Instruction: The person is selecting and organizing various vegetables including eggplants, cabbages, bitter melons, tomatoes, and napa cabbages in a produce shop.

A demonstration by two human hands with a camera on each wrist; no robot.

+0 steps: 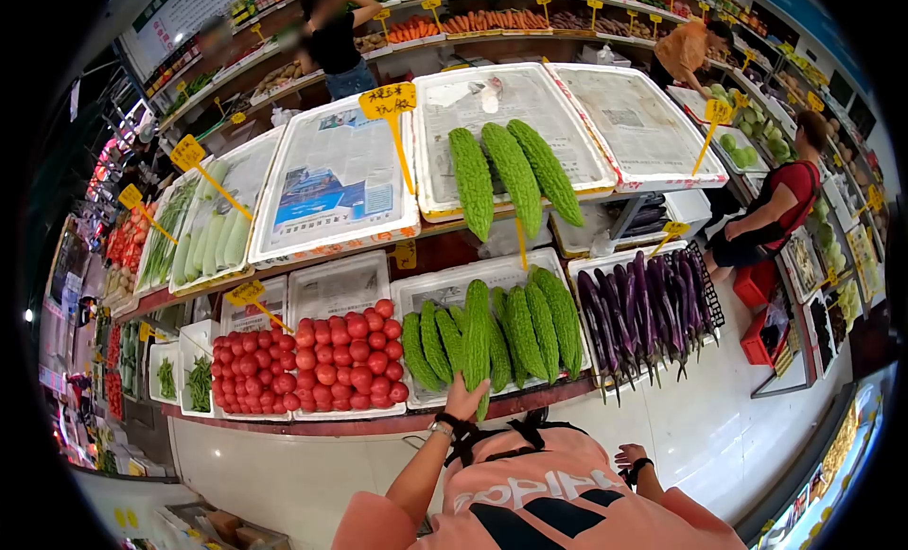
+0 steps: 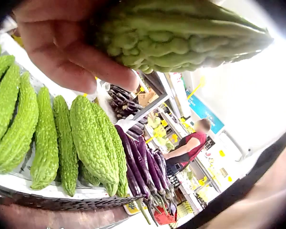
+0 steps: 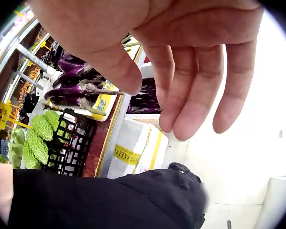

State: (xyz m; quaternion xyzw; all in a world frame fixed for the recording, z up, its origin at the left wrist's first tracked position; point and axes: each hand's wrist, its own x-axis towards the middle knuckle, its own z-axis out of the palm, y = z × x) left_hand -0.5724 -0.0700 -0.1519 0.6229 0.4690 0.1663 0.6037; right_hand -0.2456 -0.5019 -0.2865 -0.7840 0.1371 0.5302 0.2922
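Observation:
My left hand point(image 1: 462, 397) grips the lower end of a bitter melon point(image 1: 477, 337), held upright over the front crate. In the left wrist view the curled fingers of the left hand point(image 2: 69, 47) lie against that bumpy green melon point(image 2: 181, 36). More bitter melons point(image 1: 539, 323) lie side by side in the white crate point(image 1: 416, 290), and three others point(image 1: 514, 172) rest on the upper tray. My right hand point(image 1: 632, 455) hangs below the eggplants, holding nothing, its fingers point(image 3: 195, 95) loosely bent.
Tomatoes point(image 1: 345, 361) fill crates left of the melons; eggplants point(image 1: 643, 309) lie to the right beside a black basket point(image 3: 69, 143). Yellow price signs point(image 1: 388, 101) stand above the trays. A person in red point(image 1: 785, 205) stands at right; others are near the back shelves.

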